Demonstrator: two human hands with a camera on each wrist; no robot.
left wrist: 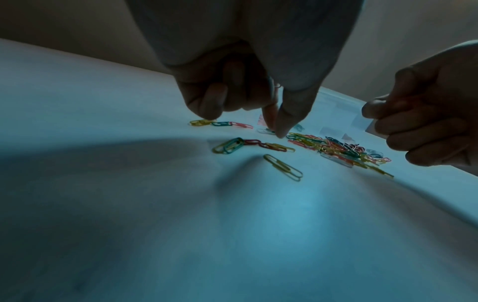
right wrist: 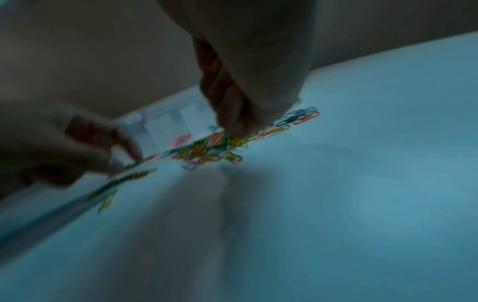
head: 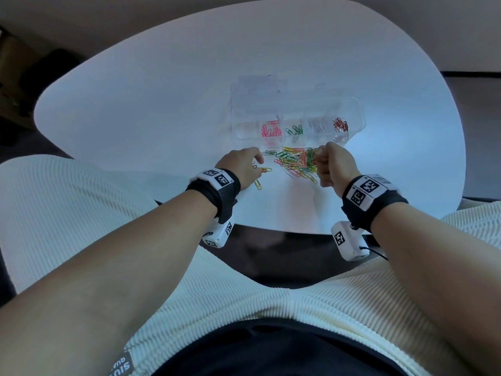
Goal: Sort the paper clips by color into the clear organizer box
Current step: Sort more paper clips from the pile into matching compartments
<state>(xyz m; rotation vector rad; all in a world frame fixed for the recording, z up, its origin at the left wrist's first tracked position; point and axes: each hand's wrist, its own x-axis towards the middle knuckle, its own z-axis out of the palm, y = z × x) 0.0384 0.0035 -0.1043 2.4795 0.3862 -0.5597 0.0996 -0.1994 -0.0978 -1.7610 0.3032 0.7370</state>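
Observation:
The clear organizer box [head: 355, 115] stands on the white table, with pink clips [head: 271, 130], green clips [head: 294, 130], pale clips [head: 317, 126] and red clips [head: 340, 124] in separate compartments. A mixed pile of paper clips [head: 294, 161] lies just in front of it. My left hand [head: 259, 161] reaches down at the pile's left edge. Its thumb and index finger [left wrist: 269, 114] pinch a pale clip [left wrist: 265, 130] lying on the table. My right hand [head: 317, 161] is curled like a fist at the pile's right edge, fingertips pinching a bunch of clips [right wrist: 225, 137]; that view is blurred.
Loose clips lie apart from the pile: a yellow one [left wrist: 283, 167] nearest me, a linked green, red and yellow chain [left wrist: 248, 144], and a short row [left wrist: 220, 123] farther left. The table's [head: 162, 104] front edge runs just below my wrists.

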